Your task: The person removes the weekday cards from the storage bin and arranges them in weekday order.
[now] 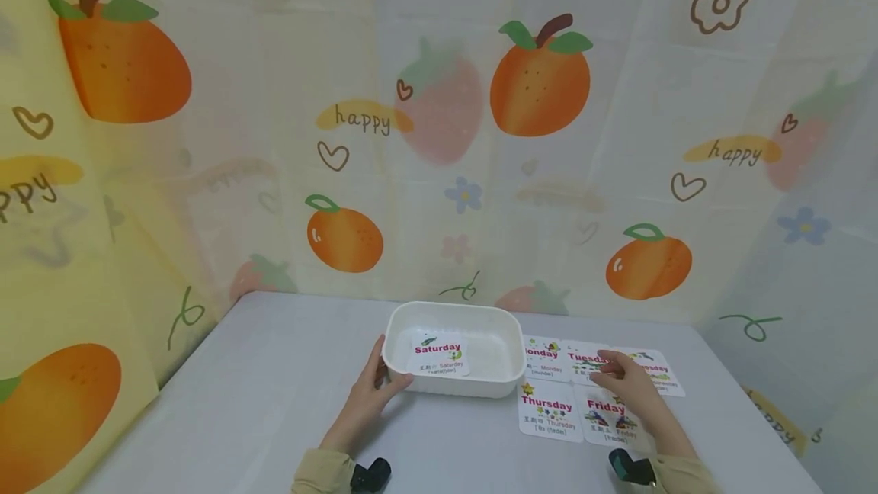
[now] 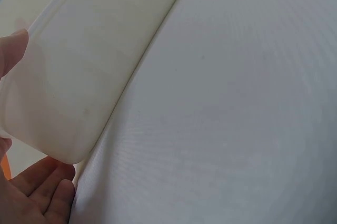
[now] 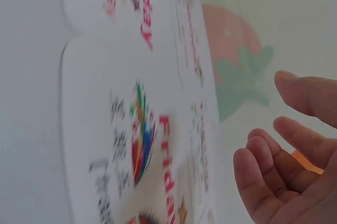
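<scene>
A white plastic tub (image 1: 456, 386) stands on the table, with a "Saturday" card (image 1: 439, 354) lying inside it. My left hand (image 1: 370, 395) grips the tub's left end, thumb at the rim and fingers round the corner; the left wrist view shows the fingertips (image 2: 60, 192) against its lower corner. Over the cards to the right hovers my right hand (image 1: 627, 383), fingers loosely bent and holding nothing. Beneath and around it lie the Monday card (image 1: 544, 360), the Tuesday card (image 1: 579, 353), the Thursday card (image 1: 547, 412), the Friday card (image 1: 607, 425) and a partly hidden card (image 1: 661, 372).
The white tabletop (image 1: 274, 387) runs back to a hanging curtain (image 1: 439, 235) printed with oranges and strawberries. More of this printed cloth hangs at the left and right sides. The cards lie in two rows close beside the tub's right end.
</scene>
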The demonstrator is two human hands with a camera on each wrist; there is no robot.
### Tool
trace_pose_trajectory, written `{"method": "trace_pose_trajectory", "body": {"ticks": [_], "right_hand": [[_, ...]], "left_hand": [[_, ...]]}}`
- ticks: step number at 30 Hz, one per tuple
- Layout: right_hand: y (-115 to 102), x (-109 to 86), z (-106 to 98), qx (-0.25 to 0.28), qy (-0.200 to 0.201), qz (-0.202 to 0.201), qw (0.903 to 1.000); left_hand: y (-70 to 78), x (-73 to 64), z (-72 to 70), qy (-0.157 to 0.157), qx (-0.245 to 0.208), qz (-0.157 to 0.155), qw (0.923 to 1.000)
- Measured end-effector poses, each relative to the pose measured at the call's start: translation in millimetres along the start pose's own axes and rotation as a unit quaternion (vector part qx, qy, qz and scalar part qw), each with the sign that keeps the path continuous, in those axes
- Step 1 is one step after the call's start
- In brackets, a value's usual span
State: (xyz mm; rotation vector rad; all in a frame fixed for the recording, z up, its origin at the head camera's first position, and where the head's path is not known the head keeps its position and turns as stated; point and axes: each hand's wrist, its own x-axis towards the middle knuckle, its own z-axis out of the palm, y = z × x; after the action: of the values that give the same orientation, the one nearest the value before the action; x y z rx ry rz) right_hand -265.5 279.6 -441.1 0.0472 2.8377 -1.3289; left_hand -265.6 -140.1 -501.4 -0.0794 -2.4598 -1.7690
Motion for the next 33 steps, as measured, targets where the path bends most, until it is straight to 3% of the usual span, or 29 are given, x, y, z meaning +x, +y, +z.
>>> {"method": "trace_pose_trajectory", "body": {"ticks": [6, 22, 33], "right_hand": [[-24.3, 7.9, 13.6, -0.001, 0.000, -0.046, 0.9989], [-76.8, 29.2, 51.9, 0.091, -0.027, -0.077, 0.9925], [-98.7, 45.8, 84.2, 0.128, -0.084, -0.110, 0.9820]], "left_hand": [[0.5, -0.4, 1.5, 0.002, 0.003, 0.004, 1.0000], [1.5, -1.8, 1.6, 0.007, 0.007, -0.002, 0.9999], [1.2, -1.5, 1.5, 0.003, 0.002, 0.003, 1.0000]]}}
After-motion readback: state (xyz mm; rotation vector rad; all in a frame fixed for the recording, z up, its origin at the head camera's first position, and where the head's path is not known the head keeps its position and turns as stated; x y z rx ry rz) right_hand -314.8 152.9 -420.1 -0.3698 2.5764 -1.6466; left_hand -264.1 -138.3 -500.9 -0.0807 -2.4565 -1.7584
